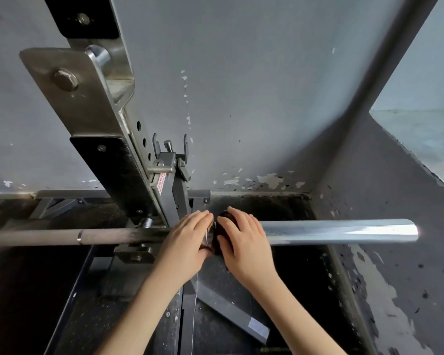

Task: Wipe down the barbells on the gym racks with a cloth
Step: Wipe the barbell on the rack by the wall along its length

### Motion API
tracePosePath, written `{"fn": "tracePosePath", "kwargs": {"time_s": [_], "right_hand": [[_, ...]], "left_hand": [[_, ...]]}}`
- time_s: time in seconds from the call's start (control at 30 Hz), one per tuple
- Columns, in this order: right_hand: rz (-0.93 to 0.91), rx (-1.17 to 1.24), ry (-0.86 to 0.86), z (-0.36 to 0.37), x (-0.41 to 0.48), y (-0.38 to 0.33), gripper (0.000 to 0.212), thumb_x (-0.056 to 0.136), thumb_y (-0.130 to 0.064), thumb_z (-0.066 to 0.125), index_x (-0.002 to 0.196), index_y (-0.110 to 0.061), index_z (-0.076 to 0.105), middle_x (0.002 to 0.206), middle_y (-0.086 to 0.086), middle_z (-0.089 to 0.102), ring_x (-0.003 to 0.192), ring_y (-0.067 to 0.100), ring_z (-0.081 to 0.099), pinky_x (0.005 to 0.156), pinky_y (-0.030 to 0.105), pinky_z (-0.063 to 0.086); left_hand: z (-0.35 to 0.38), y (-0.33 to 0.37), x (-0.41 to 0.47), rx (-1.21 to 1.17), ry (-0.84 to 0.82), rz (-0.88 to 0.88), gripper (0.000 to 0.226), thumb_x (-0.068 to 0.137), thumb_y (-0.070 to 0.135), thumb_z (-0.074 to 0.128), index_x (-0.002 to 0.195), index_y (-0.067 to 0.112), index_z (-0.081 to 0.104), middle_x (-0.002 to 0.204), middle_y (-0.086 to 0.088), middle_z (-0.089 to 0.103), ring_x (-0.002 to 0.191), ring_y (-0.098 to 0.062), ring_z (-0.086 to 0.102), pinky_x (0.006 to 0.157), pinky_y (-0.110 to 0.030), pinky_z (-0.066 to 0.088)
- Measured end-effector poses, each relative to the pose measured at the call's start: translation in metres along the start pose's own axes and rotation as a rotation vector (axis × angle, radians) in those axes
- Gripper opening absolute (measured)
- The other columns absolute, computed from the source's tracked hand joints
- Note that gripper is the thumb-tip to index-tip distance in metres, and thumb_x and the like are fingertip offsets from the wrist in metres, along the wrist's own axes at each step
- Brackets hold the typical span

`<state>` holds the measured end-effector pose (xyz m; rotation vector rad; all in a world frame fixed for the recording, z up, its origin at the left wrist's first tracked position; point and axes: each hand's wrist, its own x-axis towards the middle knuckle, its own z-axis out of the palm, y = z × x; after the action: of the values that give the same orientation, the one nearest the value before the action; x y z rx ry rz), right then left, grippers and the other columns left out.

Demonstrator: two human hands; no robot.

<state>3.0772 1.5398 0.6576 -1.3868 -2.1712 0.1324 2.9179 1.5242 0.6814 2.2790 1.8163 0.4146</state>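
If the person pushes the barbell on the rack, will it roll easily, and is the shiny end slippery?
Probably stiff and heavy: the barbell is a long, solid-looking metal bar. Being round, it may roll a little where it lies on the rack. Its polished sleeve looks smooth, so it is likely slippery to grip.

The barbell [338,231] is cut off at the left edge.

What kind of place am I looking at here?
Most likely a gym's weight area. A long barbell lies level by a steel rack upright drilled with a row of adjustment holes, and a hinged bar catch is fixed to that upright.
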Motion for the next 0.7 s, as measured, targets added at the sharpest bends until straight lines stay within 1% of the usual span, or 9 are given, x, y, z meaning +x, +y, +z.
{"fn": "tracePosePath", "kwargs": {"time_s": [0.07,0.17,0.23,0.3,0.33,0.4,0.5,0.57,0.7], "right_hand": [[-0.004,-0.074,0.029,-0.008,-0.006,0.017,0.031,0.086,-0.028,0.052,0.113,-0.019,0.067,0.125,0.004,0.06,0.115,0.028,0.055,0.098,0.044,0.044],[0.19,-0.161,0.232,-0.021,-0.015,0.037,0.032,0.085,-0.028,0.047,0.103,-0.017,0.072,0.114,0.007,0.061,0.102,0.032,0.056,0.084,0.043,0.048],[0.209,-0.144,0.276,-0.016,-0.01,0.03,0.032,0.084,-0.02,0.046,0.099,-0.012,0.073,0.109,0.01,0.062,0.097,0.033,0.058,0.081,0.043,0.051],[0.119,-0.096,0.218,-0.008,-0.008,0.018,0.028,0.081,-0.009,0.053,0.101,-0.01,0.072,0.112,0.01,0.063,0.1,0.032,0.059,0.084,0.043,0.052],[0.057,-0.081,0.177,-0.007,-0.01,0.018,0.027,0.081,-0.006,0.058,0.104,-0.01,0.072,0.117,0.01,0.063,0.103,0.031,0.059,0.089,0.042,0.051],[-0.003,-0.092,0.145,-0.013,-0.018,0.035,0.03,0.083,-0.009,0.06,0.111,-0.013,0.07,0.125,0.008,0.061,0.111,0.028,0.058,0.099,0.042,0.047],[0.128,-0.165,0.256,-0.025,-0.031,0.058,0.034,0.089,-0.019,0.046,0.111,-0.013,0.071,0.127,0.009,0.062,0.115,0.03,0.058,0.103,0.046,0.044],[0.199,-0.15,0.319,-0.023,-0.028,0.052,0.037,0.088,-0.017,0.041,0.108,-0.01,0.071,0.124,0.012,0.063,0.113,0.033,0.058,0.102,0.049,0.044],[0.025,-0.1,0.178,-0.014,-0.024,0.029,0.032,0.091,-0.02,0.047,0.113,-0.011,0.069,0.128,0.008,0.06,0.117,0.029,0.055,0.105,0.046,0.041]], "left_hand": [[-0.002,0.002,-0.002,0.001,-0.016,0.005,0.077,0.091,0.027,0.064,0.153,0.022,0.019,0.159,0.009,0.02,0.146,-0.008,0.015,0.11,-0.015,-0.004],[0.0,0.006,-0.002,-0.04,0.022,-0.011,0.062,0.095,0.033,0.054,0.15,0.02,0.028,0.154,0.009,0.027,0.143,-0.008,0.022,0.109,-0.014,0.0],[0.003,0.01,0.001,-0.032,0.071,-0.044,0.046,0.096,0.036,0.045,0.137,0.016,0.046,0.14,0.003,0.045,0.132,-0.015,0.041,0.11,-0.02,0.02],[0.007,0.015,0.006,0.044,0.112,-0.052,0.042,0.093,0.039,0.036,0.116,0.013,0.06,0.114,-0.001,0.061,0.108,-0.021,0.059,0.097,-0.032,0.045],[0.009,0.017,0.01,0.1,0.137,-0.038,0.044,0.092,0.04,0.034,0.111,0.013,0.063,0.106,-0.001,0.064,0.1,-0.022,0.064,0.093,-0.035,0.05],[0.014,0.023,0.014,0.168,0.142,-0.01,0.05,0.091,0.041,0.032,0.115,0.013,0.066,0.107,0.0,0.068,0.101,-0.02,0.066,0.099,-0.039,0.045],[0.022,0.03,0.014,0.218,0.108,0.017,0.053,0.091,0.042,0.031,0.117,0.011,0.066,0.114,-0.002,0.066,0.109,-0.023,0.062,0.106,-0.045,0.042],[0.026,0.029,0.014,0.268,0.125,0.032,0.046,0.092,0.04,0.04,0.116,0.011,0.066,0.113,-0.003,0.066,0.108,-0.025,0.061,0.105,-0.046,0.043],[0.031,0.026,0.016,0.307,0.175,0.052,0.042,0.084,0.034,0.061,0.117,0.01,0.066,0.114,-0.006,0.066,0.11,-0.029,0.06,0.106,-0.048,0.039]]}}
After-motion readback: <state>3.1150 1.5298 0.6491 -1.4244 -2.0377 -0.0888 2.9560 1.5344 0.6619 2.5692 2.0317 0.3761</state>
